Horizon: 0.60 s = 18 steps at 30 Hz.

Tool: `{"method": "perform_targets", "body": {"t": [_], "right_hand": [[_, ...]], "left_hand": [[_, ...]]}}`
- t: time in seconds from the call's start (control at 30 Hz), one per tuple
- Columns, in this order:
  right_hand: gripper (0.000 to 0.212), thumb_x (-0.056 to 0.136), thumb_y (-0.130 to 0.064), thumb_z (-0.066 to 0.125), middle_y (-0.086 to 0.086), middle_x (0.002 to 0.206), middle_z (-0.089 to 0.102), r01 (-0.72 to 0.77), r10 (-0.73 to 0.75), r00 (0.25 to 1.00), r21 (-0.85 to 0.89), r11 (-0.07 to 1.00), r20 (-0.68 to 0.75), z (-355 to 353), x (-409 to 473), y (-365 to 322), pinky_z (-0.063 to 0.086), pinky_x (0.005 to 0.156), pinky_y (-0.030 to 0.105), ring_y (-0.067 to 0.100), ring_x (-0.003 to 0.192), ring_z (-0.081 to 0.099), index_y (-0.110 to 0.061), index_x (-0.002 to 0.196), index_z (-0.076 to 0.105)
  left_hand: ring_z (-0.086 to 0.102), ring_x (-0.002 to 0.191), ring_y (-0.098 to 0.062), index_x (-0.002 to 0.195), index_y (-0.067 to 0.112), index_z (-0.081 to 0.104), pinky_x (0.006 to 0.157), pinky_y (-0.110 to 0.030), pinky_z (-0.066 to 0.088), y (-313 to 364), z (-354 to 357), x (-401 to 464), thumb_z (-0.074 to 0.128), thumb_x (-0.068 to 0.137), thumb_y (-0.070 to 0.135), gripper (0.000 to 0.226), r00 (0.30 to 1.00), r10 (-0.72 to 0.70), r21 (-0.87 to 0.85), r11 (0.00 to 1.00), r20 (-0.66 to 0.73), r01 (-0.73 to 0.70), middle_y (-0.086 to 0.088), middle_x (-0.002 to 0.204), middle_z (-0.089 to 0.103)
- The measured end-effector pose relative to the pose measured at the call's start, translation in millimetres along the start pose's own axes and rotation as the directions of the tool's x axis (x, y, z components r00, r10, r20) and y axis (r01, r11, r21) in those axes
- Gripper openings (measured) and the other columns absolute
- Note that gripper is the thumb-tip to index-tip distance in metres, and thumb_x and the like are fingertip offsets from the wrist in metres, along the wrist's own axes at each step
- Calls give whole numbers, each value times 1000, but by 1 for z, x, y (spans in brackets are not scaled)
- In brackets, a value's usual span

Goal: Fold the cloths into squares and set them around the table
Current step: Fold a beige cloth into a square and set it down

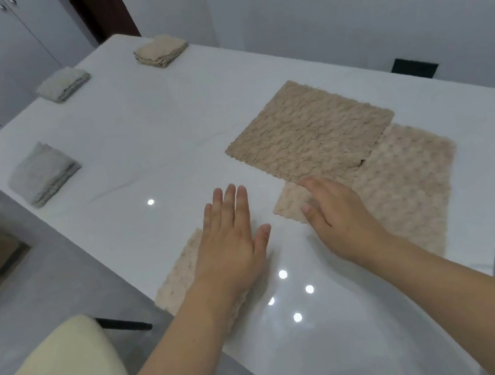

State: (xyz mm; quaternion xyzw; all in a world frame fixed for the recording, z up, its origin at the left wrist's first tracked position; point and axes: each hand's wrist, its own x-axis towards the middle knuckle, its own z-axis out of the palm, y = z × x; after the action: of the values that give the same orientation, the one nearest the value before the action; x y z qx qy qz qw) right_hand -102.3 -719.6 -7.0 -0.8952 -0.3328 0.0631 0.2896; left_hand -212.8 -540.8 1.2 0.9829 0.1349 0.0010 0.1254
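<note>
Both hands flat and unclenched, left hand [232,239] on a pale beige nubbly folded cloth [183,281] at the white glossy table [137,134] edge, right hand [340,217] on a pale unfolded cloth [405,192]; tan cloth [309,130] likewise unfolded; three folded squares [43,173] [62,84] [161,50] placed.

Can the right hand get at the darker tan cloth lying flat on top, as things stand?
Probably yes. The right hand is open over the lighter cloth, fingertips near the darker tan cloth. That cloth lies flat on top, overlapping the lighter one, with nothing on it or between it and the hand.
</note>
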Motion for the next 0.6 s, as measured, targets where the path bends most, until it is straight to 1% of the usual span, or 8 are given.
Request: {"method": "perform_targets", "body": {"t": [0.13,0.2,0.33,0.4,0.47,0.53,0.6], "right_hand": [[45,97,-31,38,5,143,46,55,-55,998,-22,998,36,-7,26,21,29,112,43,24,133,40,-12,137,44],[43,100,-28,41,5,146,44,46,-46,999,-27,999,29,-8,40,32,25,114,41,23,136,37,-12,140,43],[46,101,-29,41,4,152,37,27,-26,999,-19,999,45,-9,65,53,19,118,40,20,141,29,-14,144,38],[45,101,-29,40,3,151,38,46,-43,996,-32,998,74,-10,76,63,18,117,38,19,140,30,-14,144,39],[45,101,-30,38,3,151,38,59,-55,993,-34,998,100,-16,92,74,20,117,40,20,140,30,-14,143,39],[48,100,-35,34,4,151,38,88,-82,989,-46,995,120,-24,113,86,21,117,43,21,140,30,-15,144,39],[48,101,-33,34,5,151,37,136,-125,981,-68,988,148,-31,138,97,20,118,42,22,141,29,-14,145,37]], "left_hand": [[-24,148,-17,156,14,-10,120,-33,-16,16,6,23,1,91,63,82,999,-36,-54,998,-16,35,-2,164,-15],[-24,148,-17,156,13,-9,121,-34,-13,17,8,38,4,93,62,81,998,-62,-74,995,-30,60,-3,165,-14],[-24,148,-16,156,13,-10,122,-35,-10,24,15,61,20,102,51,72,987,-159,-153,976,-30,153,-2,164,-15],[-24,148,-15,156,14,-11,122,-33,-10,32,20,66,23,103,48,71,977,-213,-206,957,-12,206,-1,164,-16],[-23,148,-15,155,15,-11,122,-32,-10,40,25,76,24,103,48,71,966,-257,-246,936,8,251,-1,164,-16],[-20,149,-15,156,14,-10,122,-32,-9,49,26,93,24,103,48,71,951,-308,-264,916,23,303,-2,164,-15],[-16,150,-17,156,13,-8,122,-33,-7,57,26,114,25,103,47,71,926,-375,-269,889,32,369,-4,165,-11]]}}
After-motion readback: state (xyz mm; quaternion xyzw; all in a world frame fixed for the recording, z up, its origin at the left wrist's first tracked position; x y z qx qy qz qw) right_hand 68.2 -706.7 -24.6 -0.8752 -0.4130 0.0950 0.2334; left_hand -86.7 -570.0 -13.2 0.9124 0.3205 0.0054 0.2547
